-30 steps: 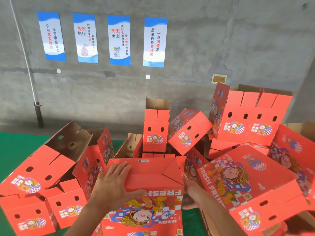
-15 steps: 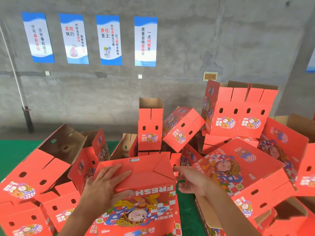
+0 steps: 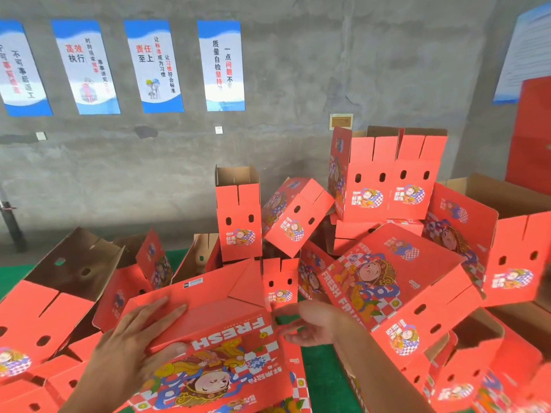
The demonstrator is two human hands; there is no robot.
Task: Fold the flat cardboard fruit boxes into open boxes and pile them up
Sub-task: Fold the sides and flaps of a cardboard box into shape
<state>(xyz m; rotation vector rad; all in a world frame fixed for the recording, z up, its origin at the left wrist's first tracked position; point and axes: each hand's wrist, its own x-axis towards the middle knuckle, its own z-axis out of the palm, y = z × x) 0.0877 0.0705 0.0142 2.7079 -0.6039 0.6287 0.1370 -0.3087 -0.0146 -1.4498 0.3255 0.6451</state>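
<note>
Both my hands are on the red box (image 3: 208,338) right in front of me. My left hand (image 3: 131,344) lies on its folded end, fingers out flat on the red flaps, thumb down on the printed side by the word FRESH. It presses the box; it does not curl round it. My right hand (image 3: 310,323) is at the right corner of the same box. Its fingers are loose and a little bent, with the tips near the edge of the corner flap. I cannot tell if they pinch the flap or only touch it.

The box I work on is tipped on its side. Its picture of a cartoon face looks up at me, upside down. One end flap (image 3: 244,284) sticks up like a triangle.

All around lie more red boxes, already folded. A big one (image 3: 396,287) lies tilted just right of my hands, picture side up. A tall thin one (image 3: 238,216) stands behind my box with its brown top open. Next to that, one box (image 3: 295,216) leans over. Higher up on the right, a wide box (image 3: 387,177) sits on top of the heap. On my left, an open box (image 3: 50,299) lies on its side and shows its brown inside.

Green floor (image 3: 322,374) shows between the boxes. Behind is a grey wall (image 3: 298,84) with blue and white posters (image 3: 222,65).
</note>
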